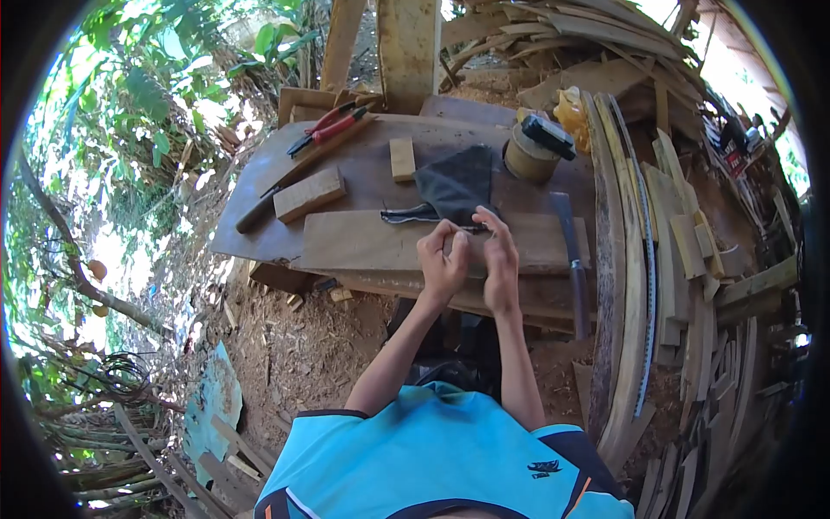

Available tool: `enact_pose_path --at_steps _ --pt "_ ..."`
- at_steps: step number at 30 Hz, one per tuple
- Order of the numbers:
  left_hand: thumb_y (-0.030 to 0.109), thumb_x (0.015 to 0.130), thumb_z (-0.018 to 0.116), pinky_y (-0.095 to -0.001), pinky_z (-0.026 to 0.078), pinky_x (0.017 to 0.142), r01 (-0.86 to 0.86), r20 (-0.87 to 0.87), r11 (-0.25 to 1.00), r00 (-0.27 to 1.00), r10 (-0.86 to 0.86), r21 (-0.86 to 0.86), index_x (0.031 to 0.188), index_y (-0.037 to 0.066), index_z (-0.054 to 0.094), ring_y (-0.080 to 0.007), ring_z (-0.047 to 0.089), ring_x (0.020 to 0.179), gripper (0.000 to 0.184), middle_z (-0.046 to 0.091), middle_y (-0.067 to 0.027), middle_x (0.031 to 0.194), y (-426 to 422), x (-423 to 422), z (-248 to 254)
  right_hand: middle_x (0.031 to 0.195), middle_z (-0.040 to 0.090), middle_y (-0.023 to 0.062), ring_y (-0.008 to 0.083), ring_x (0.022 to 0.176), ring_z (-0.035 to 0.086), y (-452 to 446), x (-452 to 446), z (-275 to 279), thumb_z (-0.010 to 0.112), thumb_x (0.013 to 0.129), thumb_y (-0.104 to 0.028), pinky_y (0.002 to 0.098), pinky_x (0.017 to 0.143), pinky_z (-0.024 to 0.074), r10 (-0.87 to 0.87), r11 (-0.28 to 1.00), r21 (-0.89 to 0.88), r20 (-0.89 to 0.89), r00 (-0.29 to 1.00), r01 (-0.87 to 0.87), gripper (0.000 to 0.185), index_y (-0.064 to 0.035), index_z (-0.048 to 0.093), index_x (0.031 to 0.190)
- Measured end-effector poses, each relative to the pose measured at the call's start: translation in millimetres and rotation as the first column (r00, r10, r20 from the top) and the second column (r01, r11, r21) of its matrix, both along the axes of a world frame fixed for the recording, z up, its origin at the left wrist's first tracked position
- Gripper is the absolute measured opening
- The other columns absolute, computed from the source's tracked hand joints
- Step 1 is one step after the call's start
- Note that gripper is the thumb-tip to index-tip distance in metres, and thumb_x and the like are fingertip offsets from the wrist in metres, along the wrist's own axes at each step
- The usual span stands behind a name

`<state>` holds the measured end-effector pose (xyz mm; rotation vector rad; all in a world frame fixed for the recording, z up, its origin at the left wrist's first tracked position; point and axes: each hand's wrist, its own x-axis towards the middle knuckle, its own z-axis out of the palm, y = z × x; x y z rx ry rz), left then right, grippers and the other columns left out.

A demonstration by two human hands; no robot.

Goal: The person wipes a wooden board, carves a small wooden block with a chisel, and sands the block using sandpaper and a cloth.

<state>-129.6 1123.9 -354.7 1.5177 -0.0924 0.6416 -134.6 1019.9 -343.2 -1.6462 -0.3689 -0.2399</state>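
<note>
Both forearms reach forward from the body and come close together above the board point(363, 241), which lies along the near side of the surface point(251, 208). The left hand point(443, 261) is raised at the wrist, and its fingers are curled inward; whether they grasp something, I cannot tell. The right hand point(501, 264) is just beside it, loosely open, with the fingers bent a little and pointing forward. The dark cloth point(458, 183) is just beyond the hands. The knife point(568, 232) lies to the right, across the board.
</note>
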Motion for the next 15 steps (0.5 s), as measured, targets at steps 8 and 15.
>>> enact_pose_path --at_steps 8,15 --pt "0.021 0.077 0.065 -0.03 0.041 0.078 -0.101 0.201 0.964 0.978 0.051 0.246 0.092 0.0 0.059 -0.0163 0.05 0.09 0.026 0.055 -0.0079 0.094 12.5 16.1 -6.6 0.116 0.053 0.0066 0.0156 0.112 0.048 -1.2 -4.5 -20.0 0.023 0.098 -0.044 0.0306 0.1 0.0336 0.256 0.828 0.547 -0.175 0.951 -0.123 0.053 -0.0078 0.044 0.131" --pt "0.026 0.059 0.08 -0.0327 0.039 0.091 0.026 0.109 0.951 0.992 -0.063 0.309 0.118 0.002 0.042 -0.021 0.049 0.103 0.074 0.047 -0.0101 0.109 10.8 -9.4 -17.9 0.121 0.052 0.0087 0.0178 0.117 0.045 0.1 -1.1 -24.7 0.024 0.098 -0.04 0.0311 0.104 0.0288 0.198 0.879 0.464 -0.151 0.969 -0.107 0.052 -0.0046 0.048 0.127"
